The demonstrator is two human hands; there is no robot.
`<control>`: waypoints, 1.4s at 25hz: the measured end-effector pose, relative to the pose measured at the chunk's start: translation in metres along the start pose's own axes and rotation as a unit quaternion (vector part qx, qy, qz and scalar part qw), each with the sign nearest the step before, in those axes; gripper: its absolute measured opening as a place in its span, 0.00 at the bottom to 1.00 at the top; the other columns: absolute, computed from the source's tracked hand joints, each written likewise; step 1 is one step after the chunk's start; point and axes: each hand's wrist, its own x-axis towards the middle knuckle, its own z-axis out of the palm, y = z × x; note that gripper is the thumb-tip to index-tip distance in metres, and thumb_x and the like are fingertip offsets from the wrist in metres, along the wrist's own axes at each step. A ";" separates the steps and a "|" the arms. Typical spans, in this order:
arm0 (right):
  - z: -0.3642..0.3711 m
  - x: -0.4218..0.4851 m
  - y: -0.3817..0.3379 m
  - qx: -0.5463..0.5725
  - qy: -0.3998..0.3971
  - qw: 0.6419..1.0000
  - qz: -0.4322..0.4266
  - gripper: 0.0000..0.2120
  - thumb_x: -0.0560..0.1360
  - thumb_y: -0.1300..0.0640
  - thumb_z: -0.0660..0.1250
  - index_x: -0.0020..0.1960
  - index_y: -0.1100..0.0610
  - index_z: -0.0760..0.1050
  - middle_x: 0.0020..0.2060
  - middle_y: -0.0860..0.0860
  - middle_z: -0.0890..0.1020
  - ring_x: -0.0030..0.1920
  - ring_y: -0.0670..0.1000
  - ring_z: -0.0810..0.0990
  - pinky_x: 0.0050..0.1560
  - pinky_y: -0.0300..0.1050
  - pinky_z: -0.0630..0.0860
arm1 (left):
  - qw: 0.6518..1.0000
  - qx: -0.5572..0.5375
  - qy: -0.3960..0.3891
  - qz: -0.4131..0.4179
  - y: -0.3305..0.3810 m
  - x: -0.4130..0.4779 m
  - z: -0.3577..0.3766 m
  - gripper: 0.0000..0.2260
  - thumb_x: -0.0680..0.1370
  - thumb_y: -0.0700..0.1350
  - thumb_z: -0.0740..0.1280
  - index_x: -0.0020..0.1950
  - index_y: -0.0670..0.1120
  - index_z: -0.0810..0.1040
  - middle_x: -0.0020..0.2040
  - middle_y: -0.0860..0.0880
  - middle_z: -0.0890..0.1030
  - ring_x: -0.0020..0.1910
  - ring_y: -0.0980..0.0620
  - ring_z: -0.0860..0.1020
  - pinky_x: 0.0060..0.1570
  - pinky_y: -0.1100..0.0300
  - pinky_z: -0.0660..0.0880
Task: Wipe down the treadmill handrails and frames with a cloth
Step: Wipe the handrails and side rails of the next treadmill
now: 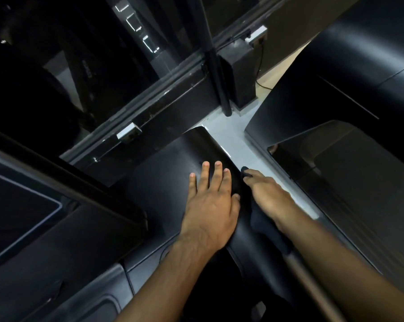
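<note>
I look down on the black motor cover (pixel 173 173) at the front of a treadmill. My left hand (pixel 210 205) lies flat on top of the cover, fingers spread, holding nothing. My right hand (pixel 269 201) presses a dark cloth (pixel 263 226) against the cover's right side; the hand is blurred. The cloth hangs down below the palm, and a small part of it shows at the fingertips. A grey side rail (pixel 312 289) runs down along my right forearm.
A second black treadmill (pixel 335 159) stands close on the right, across a narrow strip of pale floor (pixel 231 138). A black post (pixel 219 77) and a dark framed wall with metal brackets (pixel 128 133) lie just ahead. A console panel (pixel 22 205) sits at left.
</note>
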 end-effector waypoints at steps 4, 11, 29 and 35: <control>-0.008 -0.015 0.007 -0.003 -0.010 0.997 -0.076 0.13 0.78 0.50 0.58 0.58 0.41 0.78 0.68 0.43 0.74 0.69 0.51 0.72 0.72 0.51 0.64 | 1.000 0.010 0.007 0.015 0.005 -0.008 0.006 0.26 0.83 0.53 0.46 0.80 0.46 0.49 0.81 0.47 0.47 0.79 0.46 0.39 0.76 0.46 0.38; -0.014 -0.039 0.003 -0.028 -0.018 0.999 -0.028 0.16 0.76 0.46 0.57 0.61 0.35 0.74 0.70 0.40 0.73 0.70 0.49 0.71 0.72 0.50 0.64 | 1.000 0.009 0.000 0.028 0.011 -0.019 0.012 0.26 0.83 0.53 0.45 0.80 0.46 0.50 0.81 0.47 0.48 0.79 0.46 0.40 0.76 0.45 0.39; -0.016 -0.098 0.030 -0.154 0.058 0.985 0.058 0.17 0.81 0.43 0.55 0.69 0.41 0.70 0.69 0.50 0.75 0.68 0.58 0.73 0.67 0.52 0.68 | 0.995 0.015 -0.007 0.095 0.018 -0.040 0.018 0.26 0.83 0.55 0.47 0.80 0.47 0.50 0.81 0.48 0.48 0.79 0.46 0.39 0.76 0.43 0.39; -0.026 -0.094 0.048 -0.035 0.009 0.998 0.053 0.16 0.80 0.47 0.60 0.67 0.42 0.75 0.71 0.46 0.74 0.70 0.50 0.71 0.71 0.46 0.64 | 0.994 0.020 -0.017 0.108 0.030 -0.049 0.017 0.26 0.83 0.54 0.46 0.80 0.47 0.51 0.81 0.48 0.49 0.79 0.45 0.40 0.76 0.42 0.40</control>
